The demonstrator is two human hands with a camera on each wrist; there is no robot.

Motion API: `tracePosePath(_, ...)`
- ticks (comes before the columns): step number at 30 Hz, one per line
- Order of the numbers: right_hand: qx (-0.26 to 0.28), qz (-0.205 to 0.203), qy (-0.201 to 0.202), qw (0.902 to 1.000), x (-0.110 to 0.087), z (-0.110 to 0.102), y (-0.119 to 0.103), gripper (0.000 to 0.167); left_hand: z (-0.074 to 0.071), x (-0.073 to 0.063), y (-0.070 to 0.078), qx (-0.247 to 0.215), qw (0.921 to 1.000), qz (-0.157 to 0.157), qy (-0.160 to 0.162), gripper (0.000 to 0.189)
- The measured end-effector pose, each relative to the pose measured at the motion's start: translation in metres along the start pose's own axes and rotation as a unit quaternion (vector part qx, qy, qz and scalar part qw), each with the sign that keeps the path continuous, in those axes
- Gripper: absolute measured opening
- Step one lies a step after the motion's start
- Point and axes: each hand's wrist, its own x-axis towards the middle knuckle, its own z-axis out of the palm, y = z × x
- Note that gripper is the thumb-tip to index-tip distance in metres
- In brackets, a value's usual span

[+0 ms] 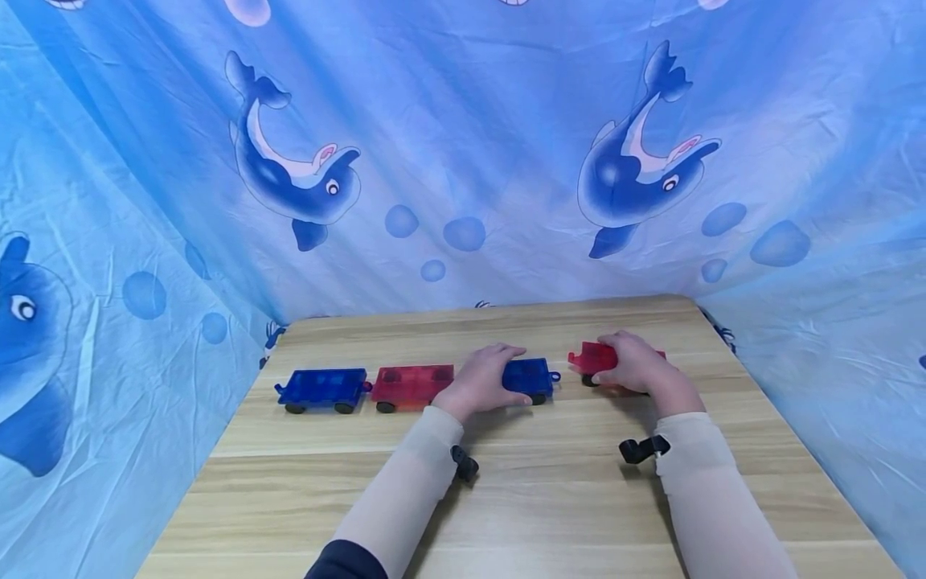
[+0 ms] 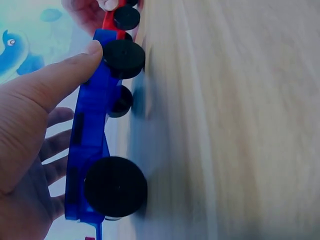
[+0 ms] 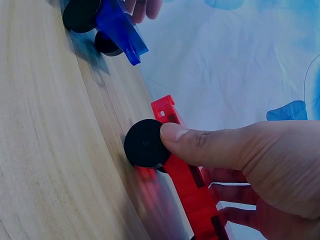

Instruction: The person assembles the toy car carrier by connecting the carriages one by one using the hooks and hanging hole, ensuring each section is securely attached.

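My left hand [image 1: 481, 379] grips a translucent blue toy train car [image 1: 528, 378] from above, thumb on the near side and fingers on the far side. In the left wrist view the thumb lies by a black wheel [image 2: 125, 59] of it. To the right, my right hand [image 1: 637, 363] pinches a red toy train car [image 1: 596, 355]; its thumb presses beside a wheel [image 3: 146, 143] in the right wrist view. A small gap separates the blue car's ring from the red car's hook. My left hand hides the blue car's rear end.
Left of my hands, another red car [image 1: 412, 384] and another blue car [image 1: 324, 388] stand in line, joined end to end. All are on a wood-grain table [image 1: 550, 498]. A blue dolphin-print curtain [image 1: 463, 161] hangs behind and along both sides.
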Motion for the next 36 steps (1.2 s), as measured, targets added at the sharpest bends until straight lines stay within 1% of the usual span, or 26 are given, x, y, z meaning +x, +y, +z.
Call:
tracePosePath(7,-0.003,0.003,-0.015,0.9999,-0.0015,0.0002,-0.0041,0.086,0.0033,0.0037,0.0050,-0.001,0.9999,-0.006,-0.011,0.089)
tracePosePath(15,-0.003,0.003,-0.023,0.9997,-0.0019,-0.0010,-0.0065,0.085,0.0047,0.0025,0.0065,-0.034,0.9993,-0.008,-0.010,0.076)
tracePosePath(22,-0.005,0.003,-0.019,0.9998,-0.0020,-0.0001,-0.0044,0.085,0.0078,0.0026,0.0053,-0.048,0.9988,-0.006,-0.005,0.073)
tracePosePath(28,0.001,0.010,-0.024,0.9997,-0.0024,0.0034,-0.0087,0.085,0.0090,-0.0003,0.0045,-0.070,0.9975,-0.009,-0.002,0.070)
tracePosePath(36,0.001,-0.001,-0.027,0.9996,-0.0040,0.0026,-0.0103,0.085,0.0079,-0.0005,0.0059,-0.084,0.9964,-0.007,-0.003,0.069)
